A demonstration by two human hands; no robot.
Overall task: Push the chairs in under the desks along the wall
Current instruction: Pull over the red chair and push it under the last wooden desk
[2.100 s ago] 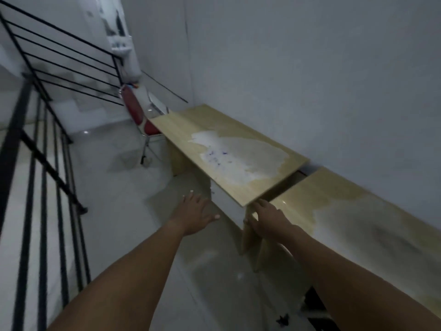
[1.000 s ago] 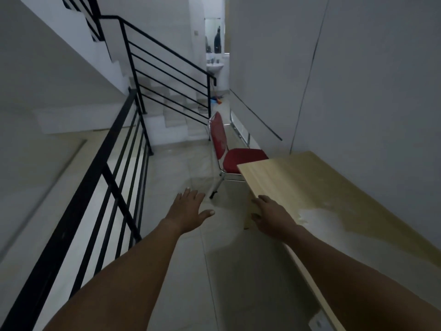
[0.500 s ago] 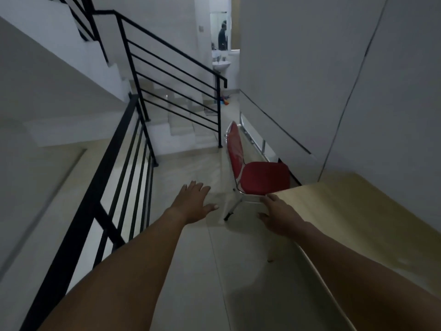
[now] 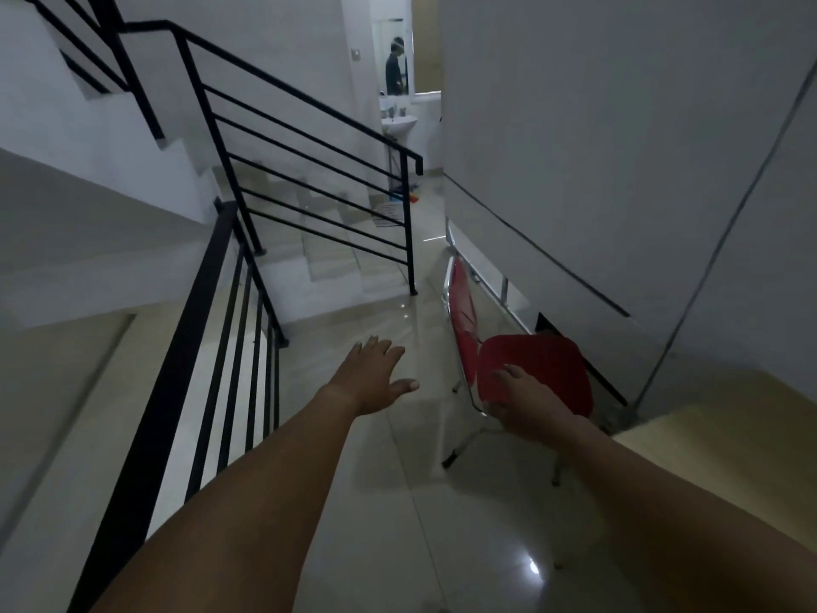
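A red padded chair (image 4: 541, 369) with a chrome frame stands on the tiled floor beyond the end of the light wooden desk (image 4: 725, 449), its seat facing the right wall and its backrest on the left. My right hand (image 4: 521, 407) is stretched out over the near edge of the seat, fingers spread; whether it touches the seat is unclear. My left hand (image 4: 376, 376) hovers open above the floor, left of the chair, holding nothing.
A black metal railing (image 4: 208, 347) runs along the left and up the stairs (image 4: 327, 232). The grey wall (image 4: 619, 170) lines the right side. A sink (image 4: 399, 123) and a person reflected in a mirror (image 4: 395, 66) are at the far end of the corridor.
I have moved forward along the desks, past the first desk's end. The red chair has come much closer, and my right hand has left the desk edge and now reaches over the seat.
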